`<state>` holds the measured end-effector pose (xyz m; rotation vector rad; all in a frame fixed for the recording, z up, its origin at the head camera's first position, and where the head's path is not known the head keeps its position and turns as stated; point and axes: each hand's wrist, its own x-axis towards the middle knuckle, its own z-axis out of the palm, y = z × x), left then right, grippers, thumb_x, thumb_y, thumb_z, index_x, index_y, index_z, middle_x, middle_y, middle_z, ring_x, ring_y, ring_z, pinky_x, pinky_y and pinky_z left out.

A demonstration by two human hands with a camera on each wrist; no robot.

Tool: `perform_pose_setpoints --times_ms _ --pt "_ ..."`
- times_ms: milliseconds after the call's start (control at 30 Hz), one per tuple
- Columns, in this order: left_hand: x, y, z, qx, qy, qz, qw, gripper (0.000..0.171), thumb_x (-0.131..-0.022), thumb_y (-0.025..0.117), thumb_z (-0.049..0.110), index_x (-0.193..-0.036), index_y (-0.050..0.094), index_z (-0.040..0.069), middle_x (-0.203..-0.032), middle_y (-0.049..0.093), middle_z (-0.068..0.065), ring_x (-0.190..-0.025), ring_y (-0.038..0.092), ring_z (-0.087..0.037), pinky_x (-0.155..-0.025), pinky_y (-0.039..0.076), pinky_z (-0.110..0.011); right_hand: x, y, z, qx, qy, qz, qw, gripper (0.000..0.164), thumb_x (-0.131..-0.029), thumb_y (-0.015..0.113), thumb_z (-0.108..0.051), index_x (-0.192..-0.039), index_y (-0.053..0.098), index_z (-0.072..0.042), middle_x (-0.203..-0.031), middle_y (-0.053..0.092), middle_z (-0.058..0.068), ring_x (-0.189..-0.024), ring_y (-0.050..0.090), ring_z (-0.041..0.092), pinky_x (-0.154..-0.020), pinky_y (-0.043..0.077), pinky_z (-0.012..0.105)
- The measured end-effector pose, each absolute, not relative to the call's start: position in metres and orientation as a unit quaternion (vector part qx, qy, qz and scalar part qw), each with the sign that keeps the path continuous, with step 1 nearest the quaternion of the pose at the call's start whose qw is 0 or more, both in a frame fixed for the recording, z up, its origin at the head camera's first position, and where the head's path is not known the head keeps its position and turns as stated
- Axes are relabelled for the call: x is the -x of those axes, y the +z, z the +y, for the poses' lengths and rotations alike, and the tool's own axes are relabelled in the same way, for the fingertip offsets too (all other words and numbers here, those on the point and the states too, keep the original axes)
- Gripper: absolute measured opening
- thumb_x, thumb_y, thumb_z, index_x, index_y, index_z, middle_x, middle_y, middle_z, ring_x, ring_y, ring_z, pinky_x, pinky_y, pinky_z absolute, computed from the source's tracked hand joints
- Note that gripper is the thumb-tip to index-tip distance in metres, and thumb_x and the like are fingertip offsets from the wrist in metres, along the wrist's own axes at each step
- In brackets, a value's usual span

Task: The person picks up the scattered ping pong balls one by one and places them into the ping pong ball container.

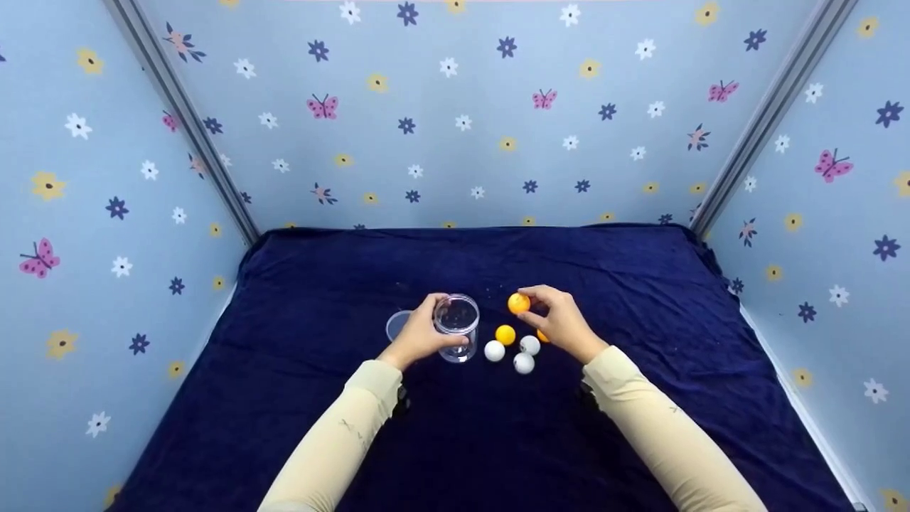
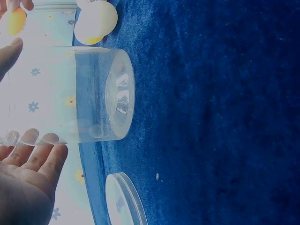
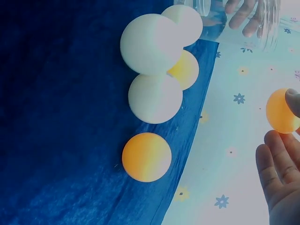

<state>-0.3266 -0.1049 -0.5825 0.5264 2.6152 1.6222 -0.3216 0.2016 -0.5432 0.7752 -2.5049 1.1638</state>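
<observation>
My left hand (image 1: 421, 334) grips a clear plastic jar (image 1: 456, 347), thumb on the near side and fingers round the far side. The jar's mouth is uncovered, and I see no ball inside. My right hand (image 1: 563, 321) pinches an orange ping-pong ball (image 1: 519, 304) between thumb and fingertips, to the right of the jar's rim and above the cloth. Below it lie white ping-pong balls (image 1: 495, 350) and an orange ping-pong ball (image 1: 505, 334). Another orange ball (image 3: 146, 157) shows whole in the right wrist view; in the head view my right hand partly covers it.
A clear round lid (image 2: 125, 201) lies on the cloth left of the jar, partly behind my left hand in the head view. Dark blue cloth (image 1: 469, 441) covers the table. Flower-patterned walls (image 1: 455, 142) stand at the back and both sides.
</observation>
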Motion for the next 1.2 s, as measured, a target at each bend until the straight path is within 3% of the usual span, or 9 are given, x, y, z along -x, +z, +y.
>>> perform_pose_setpoints --times_ms 167,767,1100,1200 --pt "0.327 -0.582 -0.105 -0.17 0.522 0.836 0.004 0.092 -0.072 0.101 0.017 -0.146 0.051 -0.006 -0.148 0.064 -0.026 -0.142 0.059 -0.039 -0.126 0.043 -0.05 0.322 -0.542 0.196 -0.275 0.399 -0.863 0.144 0.039 -0.09 0.086 0.001 -0.127 0.074 0.006 -0.115 0.078 0.02 -0.1 0.076 0.034 -0.089 0.066 0.043" --pt "0.325 -0.579 -0.105 -0.168 0.528 0.832 0.024 0.093 -0.074 0.1 0.017 -0.148 0.049 -0.005 -0.152 0.06 -0.029 -0.145 0.056 -0.039 -0.128 0.041 -0.048 0.32 -0.54 0.173 -0.289 0.42 -0.848 0.146 0.038 -0.089 0.087 0.0 -0.124 0.075 0.006 -0.115 0.079 0.02 -0.099 0.076 0.034 -0.089 0.066 0.048" --pt "0.325 -0.58 -0.105 -0.165 0.527 0.834 0.014 0.092 -0.074 0.1 0.017 -0.147 0.05 -0.004 -0.149 0.063 -0.025 -0.141 0.059 -0.037 -0.125 0.044 -0.05 0.319 -0.536 0.16 -0.295 0.437 -0.839 0.134 0.039 -0.089 0.088 -0.002 -0.125 0.075 0.006 -0.119 0.078 0.021 -0.102 0.078 0.035 -0.092 0.066 0.04" --pt "0.325 -0.581 -0.104 -0.164 0.526 0.835 0.012 0.091 -0.074 0.1 0.018 -0.147 0.051 -0.004 -0.148 0.064 -0.024 -0.14 0.06 -0.037 -0.124 0.044 -0.05 0.318 -0.535 0.157 -0.295 0.442 -0.837 0.129 0.039 -0.089 0.088 -0.003 -0.125 0.075 0.006 -0.119 0.078 0.022 -0.104 0.078 0.036 -0.094 0.066 0.043"
